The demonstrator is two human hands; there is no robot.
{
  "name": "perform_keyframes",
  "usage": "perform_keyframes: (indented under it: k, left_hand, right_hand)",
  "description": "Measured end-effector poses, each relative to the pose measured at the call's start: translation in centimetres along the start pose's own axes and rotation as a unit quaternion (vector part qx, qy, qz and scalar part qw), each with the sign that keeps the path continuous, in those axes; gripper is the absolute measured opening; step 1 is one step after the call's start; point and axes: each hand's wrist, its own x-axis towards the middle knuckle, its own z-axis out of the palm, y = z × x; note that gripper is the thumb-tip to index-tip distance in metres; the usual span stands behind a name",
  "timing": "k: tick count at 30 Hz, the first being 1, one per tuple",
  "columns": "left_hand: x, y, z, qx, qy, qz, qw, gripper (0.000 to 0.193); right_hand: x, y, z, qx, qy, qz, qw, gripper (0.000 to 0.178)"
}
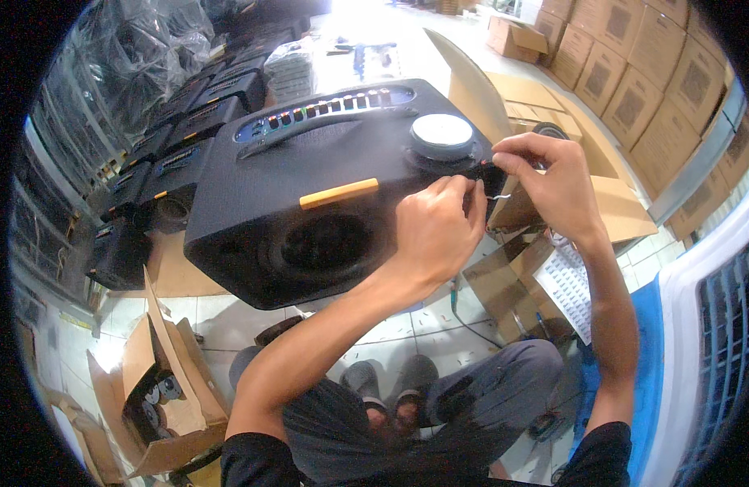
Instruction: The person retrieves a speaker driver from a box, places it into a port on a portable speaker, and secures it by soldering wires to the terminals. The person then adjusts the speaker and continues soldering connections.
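Note:
A black speaker cabinet (366, 134) lies before me, with a row of knobs (334, 105), a carry handle and an orange strip (339, 194) along its edge. On its right end rests a small speaker driver (442, 136), its round silvery back facing up. My left hand (439, 231) is closed in a pinch just below the driver; a short thin white wire (499, 197) sticks out by its fingertips. Beside the cabinet's right corner, my right hand (557, 183) pinches with thumb and forefinger. What it holds is too small to make out; something small and red shows near its fingertips.
More black speaker cabinets (180, 166) stand in rows at the left. An open carton (167, 390) with parts sits on the floor at lower left. Cardboard (504, 284) and a printed sheet (565, 288) lie at right, near a blue-and-white crate (658, 357). Stacked cartons (626, 65) line the far right.

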Motion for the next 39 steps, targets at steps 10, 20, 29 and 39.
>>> perform_keyframes:
  k: [10, 20, 29, 39]
  left_hand:
    - [0.4, 0.7, 0.1, -0.016, -0.017, -0.075, 0.997, 0.020]
    - [3.1, 0.9, -3.5, 0.076, 0.035, 0.088, 0.993, 0.013]
    - [6.0, -2.1, -4.6, 0.006, -0.144, 0.028, 0.989, 0.055]
    - [6.3, -2.0, -5.2, -0.003, -0.159, -0.004, 0.987, 0.055]
  right_hand:
    - [-0.9, -0.2, 1.2, 0.107, -0.036, 0.126, 0.986, 0.020]
    - [-1.0, 0.6, 1.9, 0.108, -0.001, 0.119, 0.987, 0.017]
    - [-0.6, 0.0, 2.1, 0.001, 0.006, 0.043, 0.999, 0.015]
    - [-0.3, -0.6, 2.0, -0.022, -0.014, 0.061, 0.998, 0.017]
